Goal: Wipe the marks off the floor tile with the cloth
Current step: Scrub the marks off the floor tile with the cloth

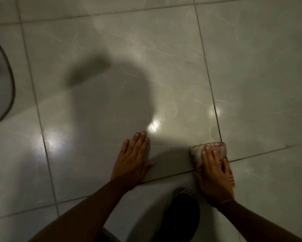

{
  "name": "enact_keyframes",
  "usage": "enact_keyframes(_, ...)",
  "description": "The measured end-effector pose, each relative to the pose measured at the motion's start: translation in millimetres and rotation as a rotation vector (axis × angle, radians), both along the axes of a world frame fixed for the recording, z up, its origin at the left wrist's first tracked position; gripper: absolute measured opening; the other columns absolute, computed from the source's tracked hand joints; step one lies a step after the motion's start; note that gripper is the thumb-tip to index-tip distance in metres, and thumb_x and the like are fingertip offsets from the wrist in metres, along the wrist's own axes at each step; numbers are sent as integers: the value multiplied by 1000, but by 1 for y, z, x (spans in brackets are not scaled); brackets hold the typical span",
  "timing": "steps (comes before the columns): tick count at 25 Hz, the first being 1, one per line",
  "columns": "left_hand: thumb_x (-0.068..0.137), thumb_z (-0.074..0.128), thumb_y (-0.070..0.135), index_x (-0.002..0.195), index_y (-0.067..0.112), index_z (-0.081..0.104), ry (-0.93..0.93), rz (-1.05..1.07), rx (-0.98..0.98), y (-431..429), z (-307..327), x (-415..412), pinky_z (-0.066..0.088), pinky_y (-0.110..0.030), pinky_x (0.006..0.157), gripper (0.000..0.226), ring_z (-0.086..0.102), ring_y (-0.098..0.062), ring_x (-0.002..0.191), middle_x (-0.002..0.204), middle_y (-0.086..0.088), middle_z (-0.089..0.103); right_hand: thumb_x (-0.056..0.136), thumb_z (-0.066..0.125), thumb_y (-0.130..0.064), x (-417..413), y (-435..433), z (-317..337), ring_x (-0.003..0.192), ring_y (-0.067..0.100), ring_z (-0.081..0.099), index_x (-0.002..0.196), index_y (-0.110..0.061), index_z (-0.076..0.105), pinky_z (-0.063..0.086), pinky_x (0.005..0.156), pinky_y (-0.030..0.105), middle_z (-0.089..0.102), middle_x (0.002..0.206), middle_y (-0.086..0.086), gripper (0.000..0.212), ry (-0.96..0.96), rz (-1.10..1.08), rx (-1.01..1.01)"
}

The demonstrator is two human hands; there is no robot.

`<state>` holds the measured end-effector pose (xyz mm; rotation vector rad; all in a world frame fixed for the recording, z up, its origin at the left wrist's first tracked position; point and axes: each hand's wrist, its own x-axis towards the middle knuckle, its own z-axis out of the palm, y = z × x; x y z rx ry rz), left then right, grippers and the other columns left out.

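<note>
**Cloth pressed at the tile's near right corner**

The person crouches over a glossy, pale grey floor tile [111, 70] veined with faint lighter streaks and bordered by dark grout lines. The right hand [214, 177] lies flat on a pinkish, mottled cloth [197, 152], fingers spread and palm down, pressing the cloth onto the floor rather than gripping it in a fist. The cloth sits at the near right corner of the large tile, where two grout lines cross; its far edge reaches that crossing and part of it shows past the fingertips and along the outer side of the hand. A thin band [227, 201] circles the right wrist.

The left hand [132, 159] is open and holds nothing. It rests palm down on the same tile, fingers together and pointing away from the person, thumb out to the right, its heel near the tile's near grout line. The two hands are well apart, with bare tile between them.

A dark shoe [181, 206] shows on the floor between the forearms. A broad shadow [103, 102] covers the tile's middle, with several bright light reflections around it. A curved pale object with a dark rim [8, 81] sits at the left edge; what it is cannot be told. Any marks on the tile are too faint to tell from its veining.
</note>
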<state>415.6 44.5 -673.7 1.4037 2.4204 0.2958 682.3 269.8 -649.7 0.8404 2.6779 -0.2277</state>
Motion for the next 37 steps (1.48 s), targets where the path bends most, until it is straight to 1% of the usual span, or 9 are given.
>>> enact_keyframes(3, 107, 32, 60, 166, 7, 26, 3, -6, 2, 1, 0, 0, 7, -47, 133, 80, 12, -29, 166, 178, -12, 16, 103, 35, -58, -5, 31, 5, 168, 30, 16, 174, -16, 13, 25, 127, 65, 8, 184, 6, 85, -54, -232, 46)
enact_keyframes(7, 107, 32, 60, 167, 7, 25, 6, -7, 5, 1, 1, 0, 7, -47, 132, 81, 12, -29, 166, 179, -13, 16, 107, 25, -57, -96, 68, -4, 170, 34, 6, 174, -13, 3, 17, 131, 67, 3, 184, 9, 83, 43, -459, 104)
enact_keyframes(12, 106, 31, 61, 167, 7, 24, 20, -17, 0, 1, 1, 0, 8, -48, 132, 82, 9, -28, 167, 179, -11, 12, 109, 32, -57, -167, 35, -16, 167, 39, 14, 173, -11, 12, 2, 133, 58, 16, 181, 16, 82, 125, -130, 106)
enact_keyframes(17, 106, 34, 59, 167, 6, 24, -6, -36, -17, 0, 5, -4, 8, -48, 131, 81, 9, -29, 166, 179, -11, 11, 108, 27, -65, -54, -11, -12, 169, 27, 7, 174, -26, 0, 11, 132, 57, -6, 184, -4, 81, 85, 130, -49)
enact_keyframes(21, 107, 41, 53, 166, 6, 26, -30, -35, -15, 0, 8, -5, 9, -49, 131, 77, 11, -29, 166, 178, -12, 14, 106, 28, -61, 2, 31, 5, 167, 32, 21, 174, -18, 14, 28, 126, 62, 2, 184, 3, 81, -27, -68, -1)
enact_keyframes(26, 107, 43, 53, 167, 7, 24, -64, -25, -23, 1, 10, -6, 7, -47, 131, 78, 9, -28, 166, 179, -12, 14, 106, 27, -61, -122, 84, -2, 169, 38, 11, 173, -8, 9, 18, 129, 69, 10, 183, 14, 87, 80, -455, 87)
enact_keyframes(31, 105, 45, 54, 168, 10, 20, -109, -63, -59, -1, 13, -12, 14, -50, 130, 81, 6, -27, 167, 179, -10, 10, 106, 31, -67, -173, 20, -17, 169, 36, 7, 174, -13, 9, 3, 132, 60, 13, 182, 14, 89, 108, -124, 92)
enact_keyframes(34, 105, 45, 54, 169, 11, 17, -120, -60, -52, -1, 12, -12, 12, -49, 131, 82, 5, -27, 167, 180, -9, 9, 105, 27, -70, -87, -4, -13, 170, 33, 7, 175, -18, 6, 16, 130, 66, 7, 184, 7, 90, 47, 218, -2)
enact_keyframes(37, 106, 44, 53, 169, 11, 16, -113, -60, -46, -2, 11, -11, 7, -46, 131, 81, 3, -26, 167, 180, -9, 7, 105, 26, -67, -4, 18, 3, 169, 31, 13, 175, -18, 12, 22, 127, 66, 0, 184, 2, 86, -18, 110, 28)
